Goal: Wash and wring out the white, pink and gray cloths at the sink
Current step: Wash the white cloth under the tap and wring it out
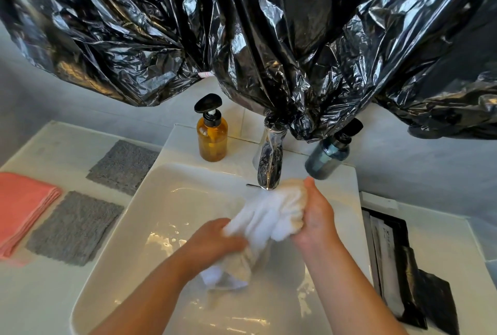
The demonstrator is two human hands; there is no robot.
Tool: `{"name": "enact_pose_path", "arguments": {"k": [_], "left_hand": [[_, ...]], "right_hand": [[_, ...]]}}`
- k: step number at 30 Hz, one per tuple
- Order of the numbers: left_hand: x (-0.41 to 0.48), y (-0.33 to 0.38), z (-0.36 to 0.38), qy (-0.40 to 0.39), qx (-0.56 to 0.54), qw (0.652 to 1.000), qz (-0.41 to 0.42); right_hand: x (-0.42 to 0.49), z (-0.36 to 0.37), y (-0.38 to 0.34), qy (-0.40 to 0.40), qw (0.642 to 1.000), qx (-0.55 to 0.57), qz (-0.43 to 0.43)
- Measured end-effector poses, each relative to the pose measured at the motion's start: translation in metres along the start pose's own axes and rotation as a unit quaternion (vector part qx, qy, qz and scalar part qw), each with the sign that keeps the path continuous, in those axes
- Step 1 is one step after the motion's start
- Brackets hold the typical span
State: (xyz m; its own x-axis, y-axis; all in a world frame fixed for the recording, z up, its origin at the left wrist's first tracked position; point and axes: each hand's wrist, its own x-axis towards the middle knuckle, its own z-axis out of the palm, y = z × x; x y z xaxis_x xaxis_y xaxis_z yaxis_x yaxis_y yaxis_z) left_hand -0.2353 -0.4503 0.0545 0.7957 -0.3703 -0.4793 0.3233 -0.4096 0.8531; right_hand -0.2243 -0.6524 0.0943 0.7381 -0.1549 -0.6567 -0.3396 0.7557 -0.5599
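A single wide-angle view from the person's head looks forward and steeply down into the sink. It sits close: both forearms enter from the bottom edge, and the left hand and right hand, holding a white cloth, lie just right of centre. The tap faces the camera above them. The desk runs out to both side edges, curved by the lens. Black plastic sheeting fills the upper half, apparently hanging on the far side.
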Motion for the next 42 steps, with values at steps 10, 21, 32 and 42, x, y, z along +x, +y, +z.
{"name": "enact_pose_path", "arguments": {"k": [10,21,32,42], "left_hand": [[0.013,0.049,0.028,0.117,-0.476,0.872,-0.011],[0.026,0.042,0.027,0.112,-0.183,0.976,0.020],[0.023,0.007,-0.015,0.041,0.422,0.905,0.037],[0.014,0.008,0.015,0.085,0.120,0.979,0.143]], "right_hand": [[-0.031,-0.029,0.057,0.066,0.950,-0.250,-0.174],[-0.015,0.001,0.051,0.068,0.827,-0.507,-0.233],[-0.007,-0.048,-0.011,0.043,0.781,-0.563,-0.267],[-0.011,-0.038,0.028,-0.112,0.597,-0.783,-0.134]]}}
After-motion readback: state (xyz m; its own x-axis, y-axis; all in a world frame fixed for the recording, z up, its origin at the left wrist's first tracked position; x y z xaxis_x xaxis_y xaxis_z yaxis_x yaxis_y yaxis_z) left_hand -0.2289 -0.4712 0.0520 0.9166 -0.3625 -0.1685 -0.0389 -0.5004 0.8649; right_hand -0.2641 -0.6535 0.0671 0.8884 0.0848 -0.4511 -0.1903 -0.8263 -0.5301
